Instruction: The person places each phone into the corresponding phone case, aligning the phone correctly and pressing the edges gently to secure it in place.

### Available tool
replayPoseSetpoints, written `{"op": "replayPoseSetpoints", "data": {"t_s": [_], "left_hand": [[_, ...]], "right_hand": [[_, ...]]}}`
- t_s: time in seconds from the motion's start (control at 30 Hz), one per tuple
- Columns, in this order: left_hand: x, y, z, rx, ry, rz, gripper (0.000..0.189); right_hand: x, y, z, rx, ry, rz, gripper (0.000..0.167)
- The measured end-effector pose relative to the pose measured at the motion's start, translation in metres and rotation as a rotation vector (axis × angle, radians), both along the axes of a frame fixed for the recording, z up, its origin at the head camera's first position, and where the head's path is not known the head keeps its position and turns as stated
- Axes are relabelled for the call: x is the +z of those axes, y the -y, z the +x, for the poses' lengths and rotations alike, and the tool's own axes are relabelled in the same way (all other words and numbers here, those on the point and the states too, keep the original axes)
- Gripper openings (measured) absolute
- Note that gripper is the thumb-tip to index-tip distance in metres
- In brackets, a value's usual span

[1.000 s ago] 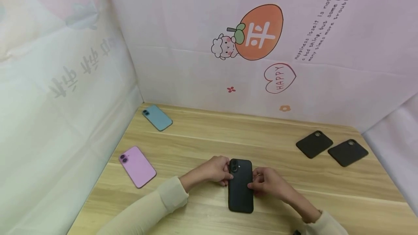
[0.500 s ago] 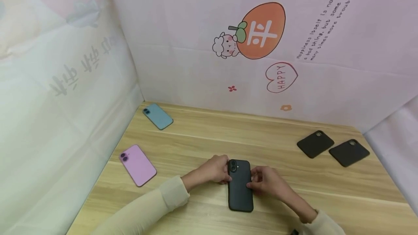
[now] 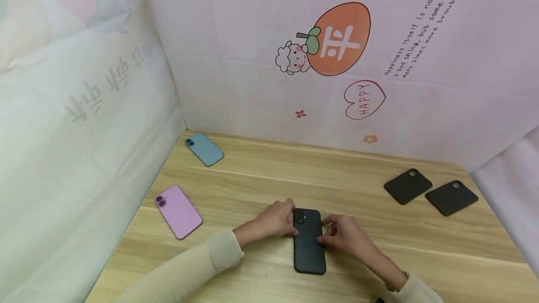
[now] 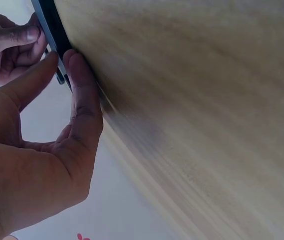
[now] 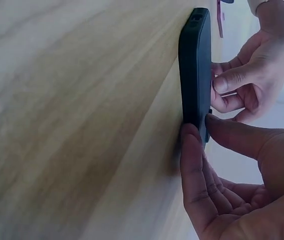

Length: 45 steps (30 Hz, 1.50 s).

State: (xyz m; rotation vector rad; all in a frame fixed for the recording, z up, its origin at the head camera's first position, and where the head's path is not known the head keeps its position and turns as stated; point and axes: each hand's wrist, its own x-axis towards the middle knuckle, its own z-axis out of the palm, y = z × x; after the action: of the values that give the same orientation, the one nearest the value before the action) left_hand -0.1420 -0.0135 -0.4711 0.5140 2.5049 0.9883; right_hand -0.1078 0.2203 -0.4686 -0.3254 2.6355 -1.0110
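Pinching opposite long edges, left hand [image 3: 275,219] and right hand [image 3: 346,236] clamp the black-cased smartphone [image 3: 309,249] — back uppermost, on or just above the worktop [image 3: 240,181] — likely to steady it evenly.

The table [image 3: 252,167] has a pale wood top, its grain running mostly left to right. At its far left corner lies a blue phone [image 3: 207,151], back up; nearer, also at the left, lies a pink phone [image 3: 180,214], back up. At the far right lie 2 black cases, a left case [image 3: 407,188] just beside a right case [image 3: 451,199]. Whether the black phone [image 3: 309,249], near the middle, touches the wood is unclear.
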Motion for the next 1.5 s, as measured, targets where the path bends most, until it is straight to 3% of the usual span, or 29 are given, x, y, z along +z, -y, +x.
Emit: {"op": "replayPoseSetpoints", "data": {"t_s": [0.2, 0.3, 0.43, 0.63, 0.83, 0.93, 1.07, 1.17, 1.3, 1.37, 1.5], "left_hand": [[0.001, 0.007, 0.003, 0.063, -0.029, -0.084, 0.065], [0.001, 0.016, 0.006, 0.093, -0.053, -0.08, 0.062], [0.01, 0.04, 0.012, 0.124, -0.069, -0.073, 0.056], [0.028, 0.095, 0.017, 0.245, -0.092, -0.107, 0.062], [0.041, 0.157, 0.025, 0.397, -0.105, -0.216, 0.067], [0.044, 0.184, 0.031, 0.425, -0.122, -0.286, 0.07], [0.047, 0.212, 0.038, 0.44, -0.091, -0.392, 0.081], [0.048, 0.231, 0.041, 0.473, -0.031, -0.464, 0.086], [0.046, 0.248, 0.043, 0.515, -0.011, -0.529, 0.092], [0.043, 0.253, 0.043, 0.521, -0.012, -0.542, 0.093], [0.033, 0.255, 0.043, 0.501, -0.011, -0.559, 0.094]], "right_hand": [[0.002, -0.009, -0.005, 0.005, 0.011, -0.004, 0.029], [0.005, -0.023, -0.012, -0.026, -0.043, 0.034, 0.03], [0.011, -0.054, -0.027, -0.096, -0.157, 0.164, 0.049], [0.017, -0.11, -0.045, -0.185, -0.24, 0.313, 0.071], [0.028, -0.157, -0.053, -0.283, -0.168, 0.407, 0.091], [0.032, -0.176, -0.058, -0.304, -0.104, 0.442, 0.103], [0.032, -0.194, -0.067, -0.309, -0.033, 0.474, 0.111], [0.028, -0.2, -0.071, -0.309, -0.012, 0.48, 0.109], [0.021, -0.204, -0.075, -0.32, -0.016, 0.451, 0.089], [0.018, -0.205, -0.077, -0.328, -0.013, 0.435, 0.076], [0.014, -0.208, -0.079, -0.335, -0.023, 0.431, 0.069]]}}
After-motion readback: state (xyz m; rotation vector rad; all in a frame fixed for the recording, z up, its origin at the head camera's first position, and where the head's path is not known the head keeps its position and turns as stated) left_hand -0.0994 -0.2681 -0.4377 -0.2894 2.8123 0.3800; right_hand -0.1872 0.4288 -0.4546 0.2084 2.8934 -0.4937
